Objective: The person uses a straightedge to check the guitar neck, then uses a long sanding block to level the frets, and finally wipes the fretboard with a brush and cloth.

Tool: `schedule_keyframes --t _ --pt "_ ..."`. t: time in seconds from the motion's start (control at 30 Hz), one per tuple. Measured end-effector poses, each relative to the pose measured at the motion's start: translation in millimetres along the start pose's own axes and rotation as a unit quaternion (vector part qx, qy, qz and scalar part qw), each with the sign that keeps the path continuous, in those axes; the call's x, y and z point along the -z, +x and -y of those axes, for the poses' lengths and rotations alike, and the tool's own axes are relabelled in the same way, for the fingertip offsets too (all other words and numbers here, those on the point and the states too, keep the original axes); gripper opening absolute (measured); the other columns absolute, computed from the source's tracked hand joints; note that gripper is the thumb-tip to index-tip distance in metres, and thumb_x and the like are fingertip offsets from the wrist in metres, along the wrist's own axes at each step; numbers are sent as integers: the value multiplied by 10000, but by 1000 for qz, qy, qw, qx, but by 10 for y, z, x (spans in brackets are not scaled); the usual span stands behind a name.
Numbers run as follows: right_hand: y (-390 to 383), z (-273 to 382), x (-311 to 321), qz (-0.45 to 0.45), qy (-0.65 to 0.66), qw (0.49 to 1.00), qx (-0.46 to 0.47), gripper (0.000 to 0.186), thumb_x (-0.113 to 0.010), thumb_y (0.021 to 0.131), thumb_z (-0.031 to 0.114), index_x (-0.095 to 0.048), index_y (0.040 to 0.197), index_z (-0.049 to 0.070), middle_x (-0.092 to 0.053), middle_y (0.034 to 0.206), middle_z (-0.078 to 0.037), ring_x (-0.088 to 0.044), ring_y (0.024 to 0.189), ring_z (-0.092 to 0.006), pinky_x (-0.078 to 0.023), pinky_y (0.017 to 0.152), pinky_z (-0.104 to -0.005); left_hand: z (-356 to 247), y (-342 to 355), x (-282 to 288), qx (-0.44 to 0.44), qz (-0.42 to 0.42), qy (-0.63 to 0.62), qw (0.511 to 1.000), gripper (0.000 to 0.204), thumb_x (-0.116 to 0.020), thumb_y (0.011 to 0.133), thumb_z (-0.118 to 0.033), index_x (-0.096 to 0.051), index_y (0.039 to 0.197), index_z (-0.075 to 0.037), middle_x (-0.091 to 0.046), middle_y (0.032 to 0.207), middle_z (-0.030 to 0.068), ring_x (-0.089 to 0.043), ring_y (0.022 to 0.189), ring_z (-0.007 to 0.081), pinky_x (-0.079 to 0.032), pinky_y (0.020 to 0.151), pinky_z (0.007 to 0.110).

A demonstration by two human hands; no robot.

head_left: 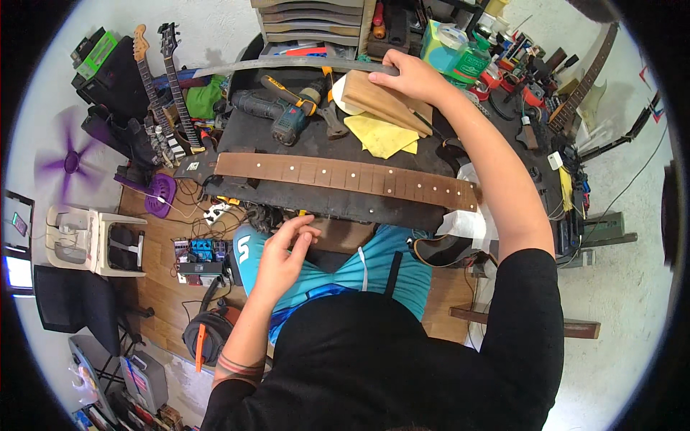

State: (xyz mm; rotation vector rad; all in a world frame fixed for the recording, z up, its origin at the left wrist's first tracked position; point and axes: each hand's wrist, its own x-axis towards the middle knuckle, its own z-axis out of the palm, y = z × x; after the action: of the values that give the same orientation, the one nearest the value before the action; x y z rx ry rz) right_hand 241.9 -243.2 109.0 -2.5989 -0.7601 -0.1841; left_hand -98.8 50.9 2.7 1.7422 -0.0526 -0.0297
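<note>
My right hand [406, 77] grips the end of a long grey flat bar [287, 63], which stretches leftward along the back of the bench, just above a wooden block [370, 93]. A brown fretboard [302, 169] with pale dot inlays lies across the dark bench near its front. My left hand [287, 255] is open, fingers loosely curled and apart, at the bench's front edge below the fretboard, near a small yellow item. A yellow cloth [384, 140] lies below the block. A teal drill [287, 122] and an orange-handled tool [287, 93] sit to their left.
Two guitar necks [176, 86] stand at left, beside a purple fan [72, 161] and white plastic chairs [115, 244]. A sorter [309, 21] and green container [471, 61] are at the back. Small tools crowd the right. A vacuum [208, 337] stands on the floor.
</note>
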Motion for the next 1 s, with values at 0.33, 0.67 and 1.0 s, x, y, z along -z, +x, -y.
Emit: schedule_keyframes --t 0.33,0.67,1.0 --pt "5 -189 -11 58 53 997 -25 522 -648 1032 559 -651 963 42 -669 836 -80 -604 782 -186 -497 726 -369 -80 -43 16 -37 10 94 995 302 -621 1053 -63 -666 1348 -15 -792 1105 138 -767 994 241 -578 889 351" --pt "-32 -274 9 77 57 995 -30 512 -650 1035 545 -699 1082 38 -737 949 -102 -680 874 -229 -543 801 -371 -23 -17 -9 -44 31 148 988 288 -643 1042 -103 -677 1310 -3 -790 1111 160 -761 1054 333 -578 929 409" --pt "-259 -226 96 -7 -24 997 76 387 -702 991 313 -697 1257 31 -694 1244 -190 -674 1151 -387 -544 999 -452 35 -28 81 -94 51 243 964 299 -664 1026 -109 -686 1314 -29 -788 1132 159 -759 1061 339 -582 938 420"
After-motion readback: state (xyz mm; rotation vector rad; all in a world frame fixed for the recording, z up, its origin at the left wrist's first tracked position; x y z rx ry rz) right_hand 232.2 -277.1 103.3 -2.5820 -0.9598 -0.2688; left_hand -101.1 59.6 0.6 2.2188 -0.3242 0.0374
